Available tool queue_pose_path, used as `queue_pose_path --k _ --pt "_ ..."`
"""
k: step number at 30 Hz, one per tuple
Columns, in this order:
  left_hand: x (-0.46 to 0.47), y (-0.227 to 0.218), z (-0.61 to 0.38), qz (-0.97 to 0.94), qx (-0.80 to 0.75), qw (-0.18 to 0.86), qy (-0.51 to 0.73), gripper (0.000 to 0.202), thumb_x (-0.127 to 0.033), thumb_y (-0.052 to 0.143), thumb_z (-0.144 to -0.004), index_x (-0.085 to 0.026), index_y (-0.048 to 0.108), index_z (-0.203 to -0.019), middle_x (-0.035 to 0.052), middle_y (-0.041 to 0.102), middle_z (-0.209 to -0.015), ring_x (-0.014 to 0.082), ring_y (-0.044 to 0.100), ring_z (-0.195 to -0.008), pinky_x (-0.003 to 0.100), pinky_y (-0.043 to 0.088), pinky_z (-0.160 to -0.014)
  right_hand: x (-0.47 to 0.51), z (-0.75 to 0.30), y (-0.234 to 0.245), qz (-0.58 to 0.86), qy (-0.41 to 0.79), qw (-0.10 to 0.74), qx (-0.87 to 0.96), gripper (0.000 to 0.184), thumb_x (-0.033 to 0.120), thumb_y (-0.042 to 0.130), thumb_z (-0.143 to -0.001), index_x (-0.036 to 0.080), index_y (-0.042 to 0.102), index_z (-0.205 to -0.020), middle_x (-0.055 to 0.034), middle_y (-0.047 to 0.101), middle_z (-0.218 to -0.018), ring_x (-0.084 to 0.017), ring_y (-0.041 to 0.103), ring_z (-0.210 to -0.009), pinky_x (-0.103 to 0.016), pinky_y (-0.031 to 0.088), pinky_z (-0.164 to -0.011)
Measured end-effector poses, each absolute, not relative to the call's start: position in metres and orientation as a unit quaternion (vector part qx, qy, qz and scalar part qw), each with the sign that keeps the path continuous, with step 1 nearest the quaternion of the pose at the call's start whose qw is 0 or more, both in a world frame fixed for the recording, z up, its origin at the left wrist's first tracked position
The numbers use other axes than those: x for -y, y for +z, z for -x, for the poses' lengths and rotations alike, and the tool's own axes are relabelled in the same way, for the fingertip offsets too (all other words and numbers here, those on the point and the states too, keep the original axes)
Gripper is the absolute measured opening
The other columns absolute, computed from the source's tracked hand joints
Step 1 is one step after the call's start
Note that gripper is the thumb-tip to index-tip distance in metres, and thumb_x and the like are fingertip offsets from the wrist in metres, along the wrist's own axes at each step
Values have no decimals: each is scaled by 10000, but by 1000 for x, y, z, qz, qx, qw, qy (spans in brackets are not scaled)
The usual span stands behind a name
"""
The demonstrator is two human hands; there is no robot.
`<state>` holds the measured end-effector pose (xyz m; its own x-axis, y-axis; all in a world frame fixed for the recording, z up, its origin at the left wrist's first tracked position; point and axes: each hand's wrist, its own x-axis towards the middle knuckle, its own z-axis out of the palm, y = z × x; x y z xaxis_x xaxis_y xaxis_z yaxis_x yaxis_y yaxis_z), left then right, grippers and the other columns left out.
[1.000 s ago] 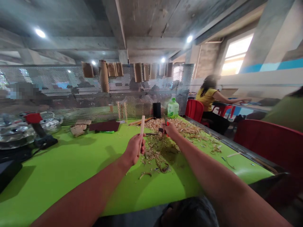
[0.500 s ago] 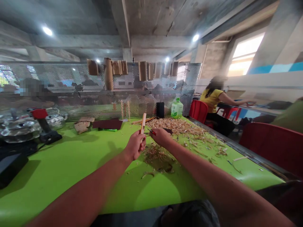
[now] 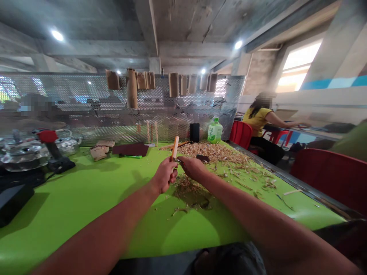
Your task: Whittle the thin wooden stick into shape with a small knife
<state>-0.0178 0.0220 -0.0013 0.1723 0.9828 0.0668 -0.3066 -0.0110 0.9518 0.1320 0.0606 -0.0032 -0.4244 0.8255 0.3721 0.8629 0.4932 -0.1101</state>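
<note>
Wrapped round the lower end of a pale wooden stick [image 3: 175, 147], my left hand [image 3: 164, 175] keeps it upright, leaning slightly right. My right hand [image 3: 195, 169] is closed on a small carving knife [image 3: 178, 160]. The knife's short blade lies against the stick just above my left fingers; its handle is mostly hidden in my palm. Beneath both hands, a loose heap of wood shavings [image 3: 187, 185] rests on the green table mat [image 3: 114, 214].
More shavings [image 3: 226, 154] spread across the right side. At the back stand a green bottle [image 3: 215, 130] and a black box [image 3: 194, 132]. A red-and-black power tool [image 3: 53, 149] is on the left. A person in yellow [image 3: 256, 120] sits at right.
My right hand has turned and moved slightly left, bringing the knife blade against the stick; the red handle seen earlier is now covered. The stick has tipped a little to the right.
</note>
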Motion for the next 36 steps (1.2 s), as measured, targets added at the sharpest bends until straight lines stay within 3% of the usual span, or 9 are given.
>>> queue_pose_path --k 7,16,22,27,36 --pt "-25 -7 18 -532 -371 527 550 346 -394 724 -740 -217 471 -895 -128 333 -538 22 267 -345 161 178 -348 -50 -129 4 520 -85 184 830 322 315 387 -955 227 630 -1145 -85 729 -964 -191 648 -805 -256 375 -679" --pt "-26 -4 20 -557 -391 467 565 290 -387 693 -774 -189 547 -927 -119 349 -486 34 268 -362 177 200 -399 -46 -129 5 495 -80 247 829 443 447 397 -977 248 557 -1339 -93 720 -1106 -223 658 -979 -282 418 -813" --pt "-25 -2 19 -569 -396 444 568 241 -378 669 -794 -191 549 -888 -110 356 -492 40 279 -369 181 233 -407 -45 -130 7 472 -88 272 834 410 391 409 -981 245 564 -1331 -82 688 -1195 -206 634 -1042 -265 411 -855" --pt "-26 -5 20 -568 -399 431 576 281 -389 659 -797 -181 584 -970 -116 335 -492 42 263 -372 181 227 -404 -43 -129 7 485 -111 263 826 398 378 417 -971 238 578 -1308 -87 689 -1166 -208 626 -1030 -265 404 -854" --pt "-21 -1 17 -563 -396 438 578 276 -403 652 -788 -178 575 -930 -115 350 -502 42 267 -371 179 235 -395 -47 -132 3 459 -133 282 832 335 358 426 -972 221 614 -1214 -86 701 -1081 -198 631 -948 -265 393 -793"
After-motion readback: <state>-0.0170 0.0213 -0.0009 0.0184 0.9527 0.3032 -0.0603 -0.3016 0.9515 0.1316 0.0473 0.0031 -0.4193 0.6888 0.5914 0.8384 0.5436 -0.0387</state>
